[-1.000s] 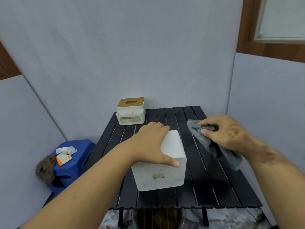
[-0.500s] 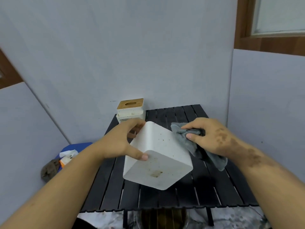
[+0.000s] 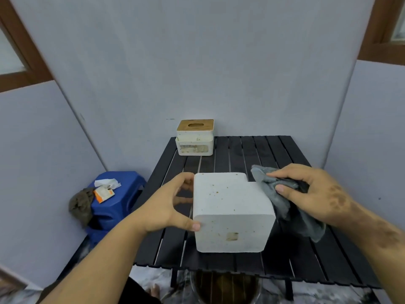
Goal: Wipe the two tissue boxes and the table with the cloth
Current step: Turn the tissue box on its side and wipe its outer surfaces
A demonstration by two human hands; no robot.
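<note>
A white tissue box (image 3: pixel 230 207) speckled with brown spots is lifted above the black slatted table (image 3: pixel 245 154). My left hand (image 3: pixel 168 207) grips its left side, thumb on the near face and fingers behind. My right hand (image 3: pixel 306 194) holds a bunched grey cloth (image 3: pixel 282 200) against the box's right side, with the cloth's tail hanging down. A second white tissue box with a wooden lid (image 3: pixel 195 137) stands at the table's far left corner.
A blue plastic stool (image 3: pixel 116 198) stands left of the table, carrying crumpled tissue, an orange packet and a brown rag. Grey wall panels close in the table at the back and right. A round container sits under the table's near edge.
My left hand lifted the white box off the table and turned it square to me. My right hand brought the cloth in from the right to the box's right side.
</note>
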